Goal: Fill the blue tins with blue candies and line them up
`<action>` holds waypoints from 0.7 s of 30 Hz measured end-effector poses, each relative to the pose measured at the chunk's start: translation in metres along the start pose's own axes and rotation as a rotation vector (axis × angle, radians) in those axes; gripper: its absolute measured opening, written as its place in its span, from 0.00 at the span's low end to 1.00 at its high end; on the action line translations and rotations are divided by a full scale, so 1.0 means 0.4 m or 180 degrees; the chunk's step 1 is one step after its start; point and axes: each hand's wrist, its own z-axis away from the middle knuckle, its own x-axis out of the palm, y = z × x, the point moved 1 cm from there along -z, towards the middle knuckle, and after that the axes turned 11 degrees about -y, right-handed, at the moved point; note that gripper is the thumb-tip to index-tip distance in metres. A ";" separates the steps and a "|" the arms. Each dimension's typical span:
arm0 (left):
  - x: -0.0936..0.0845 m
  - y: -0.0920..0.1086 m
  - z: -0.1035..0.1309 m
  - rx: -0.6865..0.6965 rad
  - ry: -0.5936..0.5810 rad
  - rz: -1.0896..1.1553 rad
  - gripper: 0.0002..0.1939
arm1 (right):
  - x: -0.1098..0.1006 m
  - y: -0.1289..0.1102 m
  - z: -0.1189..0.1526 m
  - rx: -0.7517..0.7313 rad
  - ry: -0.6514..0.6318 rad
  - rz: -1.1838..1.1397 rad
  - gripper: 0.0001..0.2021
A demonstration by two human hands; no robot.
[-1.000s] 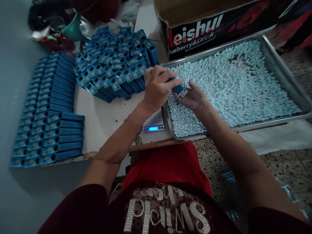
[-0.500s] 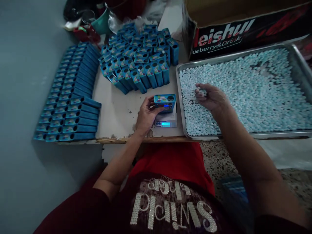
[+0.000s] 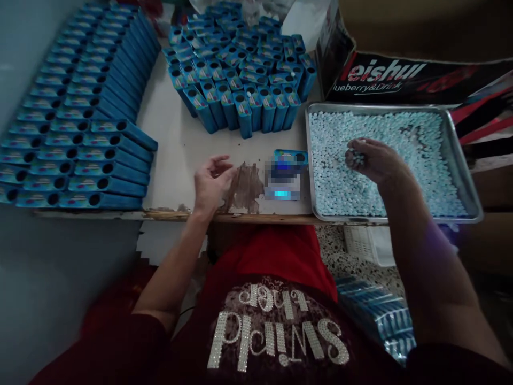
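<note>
A blue box [image 3: 290, 158] with a round hole in its top rests on a small scale [image 3: 282, 194] with a lit display, just left of the metal tray. My left hand [image 3: 212, 182] is over the table left of the scale, fingers apart and curved, touching no box. Over the left part of the tray [image 3: 475, 198], my right hand [image 3: 371, 159] is closed around several small pale candies [image 3: 356, 157]. Pale blue and white candies [image 3: 401, 187] cover most of the tray's bottom.
Upright blue boxes with holes [image 3: 244, 115] crowd the table's back middle. More blue boxes [image 3: 104, 184] lie in stacked rows at the left. A black carton [image 3: 385, 80] stands behind the tray. The table's worn front edge [image 3: 180, 215] runs near my body.
My left hand has let go of the blue box and moved left, its fingers opening. The box stays on the scale. My right hand still holds candies over the tray. The view has shifted.
</note>
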 end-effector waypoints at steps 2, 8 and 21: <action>-0.038 0.004 0.009 0.0105 0.0309 -0.0055 0.17 | 0.001 -0.015 0.012 0.0340 0.0150 -0.0060 0.10; -0.080 0.024 0.004 0.0132 0.0280 -0.0245 0.21 | 0.017 -0.019 0.046 0.0586 0.0552 -0.0411 0.13; -0.070 0.009 0.011 0.0114 0.0048 -0.0242 0.20 | 0.022 0.002 0.049 0.0682 0.0393 -0.0503 0.06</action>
